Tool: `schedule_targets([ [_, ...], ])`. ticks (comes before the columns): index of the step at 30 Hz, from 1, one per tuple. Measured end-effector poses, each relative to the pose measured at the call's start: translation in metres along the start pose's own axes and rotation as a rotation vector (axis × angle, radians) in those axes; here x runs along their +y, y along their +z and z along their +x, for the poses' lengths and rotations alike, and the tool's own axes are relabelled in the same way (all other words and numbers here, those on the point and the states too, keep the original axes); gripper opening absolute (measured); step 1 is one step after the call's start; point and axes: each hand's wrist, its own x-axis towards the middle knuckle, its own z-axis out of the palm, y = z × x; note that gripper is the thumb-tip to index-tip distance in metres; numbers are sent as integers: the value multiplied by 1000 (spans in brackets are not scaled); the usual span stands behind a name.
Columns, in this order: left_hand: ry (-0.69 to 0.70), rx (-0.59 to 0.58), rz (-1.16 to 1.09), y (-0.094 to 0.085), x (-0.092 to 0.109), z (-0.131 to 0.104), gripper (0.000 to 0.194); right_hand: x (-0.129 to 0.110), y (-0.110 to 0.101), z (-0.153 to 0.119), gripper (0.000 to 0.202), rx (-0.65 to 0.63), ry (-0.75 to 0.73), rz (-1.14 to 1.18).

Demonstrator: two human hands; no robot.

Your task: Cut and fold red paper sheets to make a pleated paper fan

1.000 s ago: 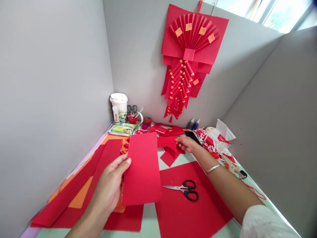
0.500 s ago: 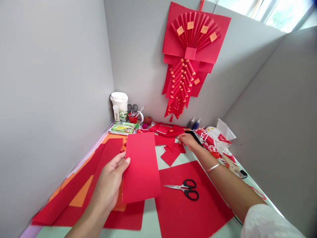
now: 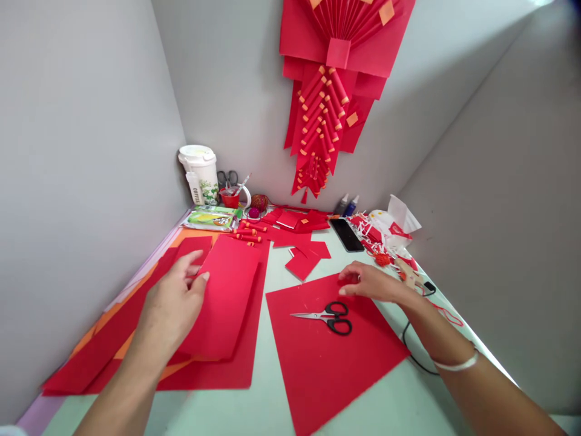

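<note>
My left hand (image 3: 178, 297) is at the left edge of a red card (image 3: 231, 284), which lies over other red and orange sheets. Its thumb and fingers are apart, and I cannot make out a grip on the card. Over the top edge of a large red sheet (image 3: 313, 369), my right hand (image 3: 370, 281) hovers with curled fingers, thumb and fingertips apart and nothing between them. Black-handled scissors (image 3: 327, 316) lie on that sheet, their blades pointing left. Small red paper pieces (image 3: 304, 261) lie beyond it.
A phone (image 3: 347, 235), paper scraps (image 3: 370, 233) and glue bottles (image 3: 347, 206) are at the back right. A white cup (image 3: 206, 175) and a red holder (image 3: 230, 197) stand back left. A red paper decoration (image 3: 318, 115) hangs on the wall.
The red card has gone down and left onto the sheets, and my left hand's fingers have opened. My right hand has come back toward the large sheet. The view has tilted down.
</note>
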Motion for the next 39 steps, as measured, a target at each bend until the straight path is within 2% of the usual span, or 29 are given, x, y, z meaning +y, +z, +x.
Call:
schedule_targets([
  [3, 82, 32, 210, 5, 0, 0, 46, -14, 22, -22, 30, -63, -99, -26],
  [6, 104, 7, 354, 9, 2, -1, 43, -24, 35, -34, 31, -95, -148, -69],
  [12, 146, -50, 571, 13, 3, -4, 44, -24, 37, -42, 21, -92, -136, -102],
  [16, 160, -72, 617, 14, 1, -5, 44, -21, 40, -51, 22, -163, -3, 143],
  [18, 145, -86, 568, 16, 3, -8, 44, -18, 38, -51, 22, -195, 26, 303],
  [20, 107, -105, 405, 19, 9, -13, 43, -15, 30, -45, 25, -99, 28, 427],
  [23, 77, -198, 10, 24, 23, -28, 42, -9, 11, -26, 35, 244, 56, 569],
  [25, 87, -281, -151, 27, 32, -41, 42, -3, 0, -11, 40, 428, 107, 558],
  [27, 118, -430, -223, 29, 39, -53, 41, 5, -6, 3, 41, 475, 128, 534],
  [30, 208, -627, -182, 32, 42, -66, 40, 17, -2, 21, 39, 478, 154, 499],
  [33, 306, -725, -123, 34, 40, -70, 34, 28, 10, 36, 36, 468, 172, 447],
  [36, 289, -634, -75, 32, 36, -63, 29, 36, 20, 49, 34, 465, 177, 368],
  [39, 183, -376, -20, 22, 30, -48, 26, 43, 25, 62, 32, 471, 180, 263],
])
